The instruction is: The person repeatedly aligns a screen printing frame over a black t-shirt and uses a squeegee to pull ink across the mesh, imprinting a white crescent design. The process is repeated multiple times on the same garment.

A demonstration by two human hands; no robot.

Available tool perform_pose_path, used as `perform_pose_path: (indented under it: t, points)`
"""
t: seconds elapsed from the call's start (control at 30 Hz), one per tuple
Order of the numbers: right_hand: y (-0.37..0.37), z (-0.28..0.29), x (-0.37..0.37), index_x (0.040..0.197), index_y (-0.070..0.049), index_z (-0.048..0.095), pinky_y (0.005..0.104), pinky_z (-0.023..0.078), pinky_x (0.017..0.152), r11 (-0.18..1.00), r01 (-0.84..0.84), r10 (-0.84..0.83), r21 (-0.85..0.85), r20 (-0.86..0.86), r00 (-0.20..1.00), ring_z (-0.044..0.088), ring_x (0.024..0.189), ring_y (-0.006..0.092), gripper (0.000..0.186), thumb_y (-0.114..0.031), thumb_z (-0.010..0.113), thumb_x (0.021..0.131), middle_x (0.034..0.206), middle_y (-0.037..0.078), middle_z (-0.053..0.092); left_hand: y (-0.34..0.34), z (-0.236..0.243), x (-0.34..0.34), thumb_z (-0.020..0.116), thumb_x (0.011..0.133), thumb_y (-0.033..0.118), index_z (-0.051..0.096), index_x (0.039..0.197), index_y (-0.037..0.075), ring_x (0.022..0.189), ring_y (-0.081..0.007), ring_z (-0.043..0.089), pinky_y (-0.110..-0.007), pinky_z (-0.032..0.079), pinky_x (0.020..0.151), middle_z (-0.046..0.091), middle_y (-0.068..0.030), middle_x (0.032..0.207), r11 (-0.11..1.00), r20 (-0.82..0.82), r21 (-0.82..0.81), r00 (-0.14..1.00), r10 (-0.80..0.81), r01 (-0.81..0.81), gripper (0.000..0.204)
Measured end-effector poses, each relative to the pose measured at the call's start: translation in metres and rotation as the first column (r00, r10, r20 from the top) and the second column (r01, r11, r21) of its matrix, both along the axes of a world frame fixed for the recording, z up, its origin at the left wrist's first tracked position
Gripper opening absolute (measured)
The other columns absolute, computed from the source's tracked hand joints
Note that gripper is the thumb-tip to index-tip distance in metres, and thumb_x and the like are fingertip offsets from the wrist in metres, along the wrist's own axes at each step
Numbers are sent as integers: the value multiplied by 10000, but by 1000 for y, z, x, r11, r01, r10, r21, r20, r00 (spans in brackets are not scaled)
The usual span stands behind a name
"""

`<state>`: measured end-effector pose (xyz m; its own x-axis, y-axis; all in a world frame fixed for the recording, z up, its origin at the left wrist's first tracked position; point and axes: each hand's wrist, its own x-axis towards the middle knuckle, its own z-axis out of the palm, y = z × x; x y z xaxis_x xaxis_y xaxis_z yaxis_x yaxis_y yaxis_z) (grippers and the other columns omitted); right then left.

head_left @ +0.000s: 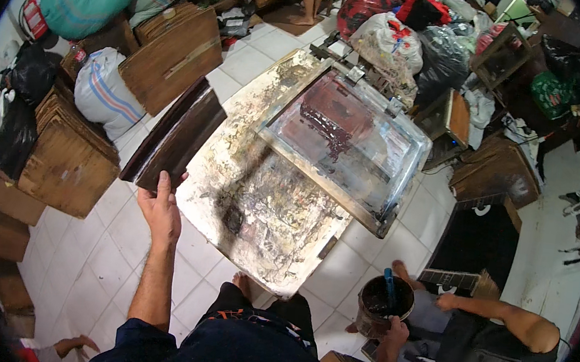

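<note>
My left hand (pixel 160 210) is closed around the lower end of a wide, dark brown squeegee (pixel 178 137), raised to the left of the table. The squeegee is tilted, and dark ink coats its face. At the lower right, my right hand (pixel 397 333) grips the rim of an ink bucket (pixel 372 322). A blue handle (pixel 389 287) sticks up out of the dark ink in it. In front of me stands a paint-crusted printing table (pixel 278 229). Hinged at its far side, a screen frame (pixel 351 134) carries dark red ink smears on its mesh.
A seated person (pixel 498 351) is close on the right, beside the bucket. Wooden boards (pixel 72 165) and stuffed sacks (pixel 86 0) line the left. Filled plastic bags (pixel 389 46) are heaped behind the screen. Another person's arm (pixel 67 348) shows at the lower left.
</note>
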<state>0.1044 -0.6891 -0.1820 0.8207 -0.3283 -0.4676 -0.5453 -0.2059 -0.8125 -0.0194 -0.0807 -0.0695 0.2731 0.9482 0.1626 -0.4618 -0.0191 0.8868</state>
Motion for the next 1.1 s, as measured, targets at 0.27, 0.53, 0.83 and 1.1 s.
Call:
perform_pose_path:
  t: [0.27,0.53,0.83,1.1]
  points:
    - [174,90,-2,1012,76,618,384,610,601,904,-355,348,239,70,935,721,708,267,289,-176,699,897,887,176,691,-6,42,-8,574,1072,135,519,1374,-11,1155,-287,681,-435,598,951,646,-170,1325,999,120,-36,993,6,-2,340]
    - [381,16,72,1051,78,617,353,623,675,548,-525,633,651,87,770,741,790,237,272,-112,708,880,899,148,702,-67,100,76,591,1074,241,524,1377,-36,1103,-306,695,-440,602,969,652,-213,1292,980,96,96,979,-181,172,417]
    - [271,-99,130,956,-29,739,339,560,735,-25,-823,796,567,509,326,688,779,158,402,-427,783,922,847,63,747,-152,32,240,622,1053,297,424,1474,-59,1230,-377,581,-426,511,1064,509,-214,1435,952,-217,-56,927,-306,301,586]
    - [55,-378,151,976,52,736,316,574,780,613,-228,604,756,-264,752,744,790,196,347,-289,679,1006,840,123,771,-185,-78,306,633,1043,305,532,1376,-5,1132,-331,615,-409,538,997,604,-200,1290,909,-789,-129,514,-336,396,466]
